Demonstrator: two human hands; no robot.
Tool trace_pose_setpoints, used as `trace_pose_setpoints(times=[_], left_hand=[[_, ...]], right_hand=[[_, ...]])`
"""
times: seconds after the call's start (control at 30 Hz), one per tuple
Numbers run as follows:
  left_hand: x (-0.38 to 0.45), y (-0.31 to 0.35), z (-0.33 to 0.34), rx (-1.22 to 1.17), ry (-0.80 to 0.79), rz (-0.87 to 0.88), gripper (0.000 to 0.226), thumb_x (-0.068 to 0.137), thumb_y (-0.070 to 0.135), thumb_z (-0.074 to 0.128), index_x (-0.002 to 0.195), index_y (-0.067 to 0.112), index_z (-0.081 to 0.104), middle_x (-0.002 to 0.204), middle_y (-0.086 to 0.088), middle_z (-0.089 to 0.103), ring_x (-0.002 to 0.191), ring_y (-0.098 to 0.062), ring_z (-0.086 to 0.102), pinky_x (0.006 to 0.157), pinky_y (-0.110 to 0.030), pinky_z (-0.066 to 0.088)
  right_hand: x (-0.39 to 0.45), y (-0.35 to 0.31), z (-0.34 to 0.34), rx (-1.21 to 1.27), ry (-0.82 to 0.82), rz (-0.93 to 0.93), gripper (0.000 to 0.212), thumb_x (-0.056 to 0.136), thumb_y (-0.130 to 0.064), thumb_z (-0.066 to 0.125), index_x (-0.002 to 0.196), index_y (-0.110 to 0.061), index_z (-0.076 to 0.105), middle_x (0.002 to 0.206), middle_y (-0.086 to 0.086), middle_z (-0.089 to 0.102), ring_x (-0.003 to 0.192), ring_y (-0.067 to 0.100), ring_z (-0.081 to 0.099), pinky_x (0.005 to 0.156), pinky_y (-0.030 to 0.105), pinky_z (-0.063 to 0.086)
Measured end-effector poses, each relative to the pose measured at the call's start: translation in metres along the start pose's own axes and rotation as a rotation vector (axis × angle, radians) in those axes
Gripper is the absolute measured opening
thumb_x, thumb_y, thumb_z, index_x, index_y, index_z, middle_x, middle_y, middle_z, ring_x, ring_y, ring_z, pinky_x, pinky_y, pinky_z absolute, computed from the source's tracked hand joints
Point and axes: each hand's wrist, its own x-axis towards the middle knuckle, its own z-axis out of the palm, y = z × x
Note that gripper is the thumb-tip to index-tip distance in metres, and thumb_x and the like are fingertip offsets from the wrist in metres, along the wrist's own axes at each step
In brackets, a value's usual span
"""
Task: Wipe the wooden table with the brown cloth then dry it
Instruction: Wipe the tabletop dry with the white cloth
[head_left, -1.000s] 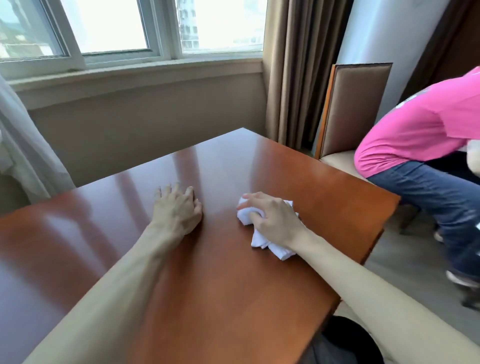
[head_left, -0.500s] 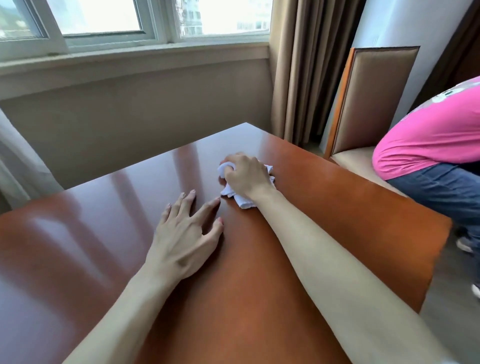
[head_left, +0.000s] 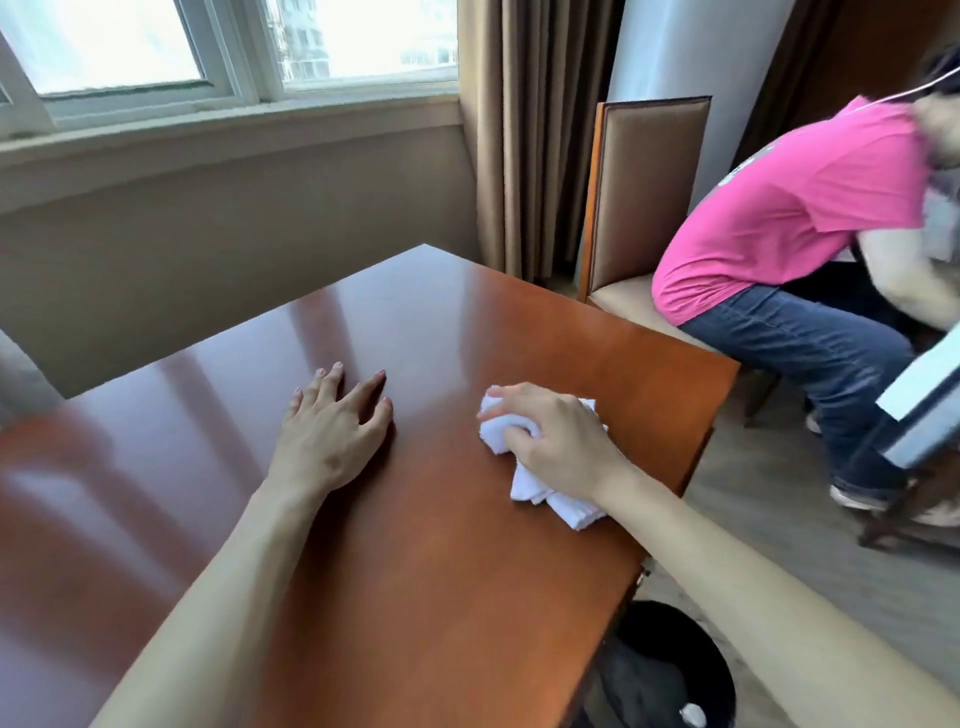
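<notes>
On glossy wooden table (head_left: 467, 571), right hand (head_left: 558, 441) grips crumpled white cloth (head_left: 540, 493); left hand (head_left: 332, 431) lies flat.

White cloth (head_left: 535, 486), glossy reddish-brown table (head_left: 441, 545), pink shirt (head_left: 795, 208), blue jeans (head_left: 810, 353)

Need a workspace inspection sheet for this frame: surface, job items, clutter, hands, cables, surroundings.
Surface: glossy wooden table, window glare on its far part; wetness cannot be told.
Job's things: crumpled white cloth on the table near the right edge; no brown cloth seen.
Clutter: nothing seen on the table.
Hands: left hand flat on the table, fingers spread; right hand grips the cloth.
Cables: nothing seen.
Surroundings: black bin on the floor by the table's near right corner; upholstered chair beyond, with a person in a pink shirt seated and bent forward; window and curtain behind.
</notes>
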Motion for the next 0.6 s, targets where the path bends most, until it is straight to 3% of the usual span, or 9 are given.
trace_pose_setpoints(times=[0.1, 0.23, 0.43, 0.6], left_hand=[[-0.002, 0.001, -0.001, 0.002, -0.010, 0.007, 0.056, 0.102, 0.057, 0.028, 0.156, 0.045, 0.025, 0.167, -0.011, 0.014, 0.155, -0.027, 0.008, 0.126, -0.044, 0.006], [-0.002, 0.003, -0.001, 0.009, -0.005, 0.016, 0.056, 0.102, 0.057, 0.027, 0.156, 0.045, 0.024, 0.167, -0.013, 0.014, 0.155, -0.028, 0.008, 0.126, -0.045, 0.005], [-0.003, 0.001, 0.002, -0.015, 0.023, 0.019, 0.054, 0.101, 0.057, 0.030, 0.154, 0.049, 0.027, 0.167, -0.009, 0.018, 0.154, -0.024, 0.009, 0.125, -0.043, 0.008], [0.004, -0.002, 0.001, -0.001, 0.053, 0.001, 0.066, 0.087, 0.069, 0.018, 0.150, 0.055, 0.029, 0.165, -0.003, 0.023, 0.153, -0.021, 0.015, 0.125, -0.041, 0.011]], right_hand=[[-0.049, 0.001, -0.014, -0.016, 0.045, 0.047, 0.045, 0.079, -0.034, 0.039, 0.105, -0.036, 0.076, 0.135, -0.021, 0.062, 0.127, -0.006, 0.052, 0.104, 0.025, 0.043], [-0.040, -0.005, -0.008, -0.064, 0.083, 0.052, 0.041, 0.078, -0.037, 0.034, 0.092, -0.039, 0.072, 0.131, -0.020, 0.063, 0.123, -0.002, 0.055, 0.099, 0.029, 0.046], [0.074, -0.012, 0.040, -0.146, 0.040, 0.017, 0.021, 0.085, -0.032, 0.046, 0.083, -0.029, 0.067, 0.113, -0.011, 0.066, 0.103, 0.017, 0.064, 0.085, 0.038, 0.050], [0.170, -0.015, 0.059, -0.136, -0.020, 0.013, 0.021, 0.087, -0.028, 0.049, 0.090, -0.031, 0.070, 0.107, -0.007, 0.067, 0.096, 0.028, 0.063, 0.085, 0.041, 0.050]])
